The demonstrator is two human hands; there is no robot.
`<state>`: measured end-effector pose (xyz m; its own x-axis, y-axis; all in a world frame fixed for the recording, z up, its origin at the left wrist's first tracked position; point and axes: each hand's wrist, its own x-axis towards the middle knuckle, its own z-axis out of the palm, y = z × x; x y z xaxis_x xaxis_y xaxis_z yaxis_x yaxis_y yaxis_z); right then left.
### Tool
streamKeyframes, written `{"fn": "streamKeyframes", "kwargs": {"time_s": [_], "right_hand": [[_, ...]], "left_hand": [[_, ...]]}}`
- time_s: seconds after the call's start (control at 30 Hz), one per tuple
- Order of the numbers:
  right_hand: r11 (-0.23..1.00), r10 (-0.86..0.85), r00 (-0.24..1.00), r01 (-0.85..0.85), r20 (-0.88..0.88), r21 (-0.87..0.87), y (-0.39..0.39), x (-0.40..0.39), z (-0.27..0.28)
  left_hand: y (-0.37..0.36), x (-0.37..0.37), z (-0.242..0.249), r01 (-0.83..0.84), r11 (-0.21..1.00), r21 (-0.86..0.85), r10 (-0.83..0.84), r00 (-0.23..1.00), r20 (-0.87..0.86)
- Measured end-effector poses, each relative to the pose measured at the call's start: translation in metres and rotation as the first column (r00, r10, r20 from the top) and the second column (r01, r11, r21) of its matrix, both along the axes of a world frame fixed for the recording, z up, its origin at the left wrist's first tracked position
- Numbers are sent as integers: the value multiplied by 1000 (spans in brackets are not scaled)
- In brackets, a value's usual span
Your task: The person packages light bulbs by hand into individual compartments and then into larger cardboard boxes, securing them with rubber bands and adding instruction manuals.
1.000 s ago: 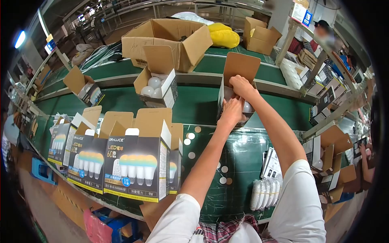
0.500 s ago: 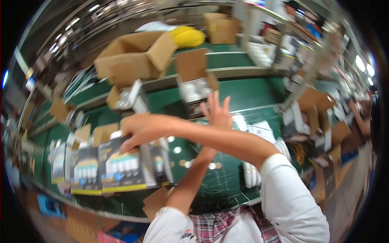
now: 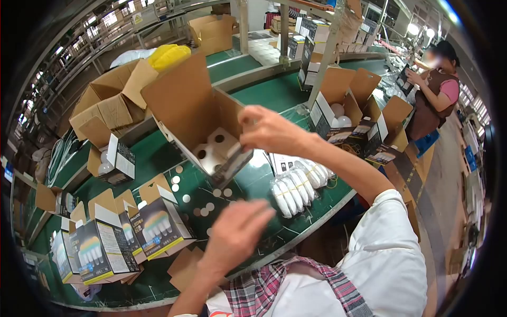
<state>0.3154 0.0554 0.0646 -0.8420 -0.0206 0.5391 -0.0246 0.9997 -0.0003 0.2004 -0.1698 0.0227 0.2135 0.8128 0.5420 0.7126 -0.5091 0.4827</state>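
Note:
My right hand (image 3: 259,128) pinches the right wall of an open cardboard box (image 3: 177,100), which is tilted toward me with its lid raised. Inside it sits a white insert (image 3: 219,142) with round holes. Below the box, my left hand (image 3: 237,232) is slightly blurred, its fingers stretched to the right and nothing visible in them. White discs (image 3: 209,206) lie scattered on the green table between that hand and the box. To the right are banded bundles of white, plastic-wrapped pieces (image 3: 296,190) beside a printed white sheet (image 3: 280,162).
Several printed LED bulb boxes (image 3: 153,227) stand at the left with flaps up. Open boxes with white bulbs are at the left (image 3: 119,158) and right (image 3: 338,113). A large carton (image 3: 105,98) and yellow bag (image 3: 169,57) are behind. A co-worker (image 3: 435,92) stands at far right.
My view has swung right. My crossed arms have parted: my right hand moved from the printed boxes to the open box's wall, and my left hand drew back toward me.

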Motion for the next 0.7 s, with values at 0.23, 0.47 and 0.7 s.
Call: {"fn": "streamKeyframes", "kwargs": {"time_s": [0.23, 0.47, 0.7], "right_hand": [[994, -52, 994, 42, 99, 98, -8, 37, -80], [654, -702, 712, 634, -19, -413, -3, 155, -86], [217, -612, 677, 641, 410, -736, 22, 228, -158]], "left_hand": [[30, -32, -4, -606, 786, 120, 551, 775, 309], [80, -61, -54, -295, 878, -378, 477, 454, 753], [91, -68, -69, -242, 881, -407, 472, 516, 715]]}}
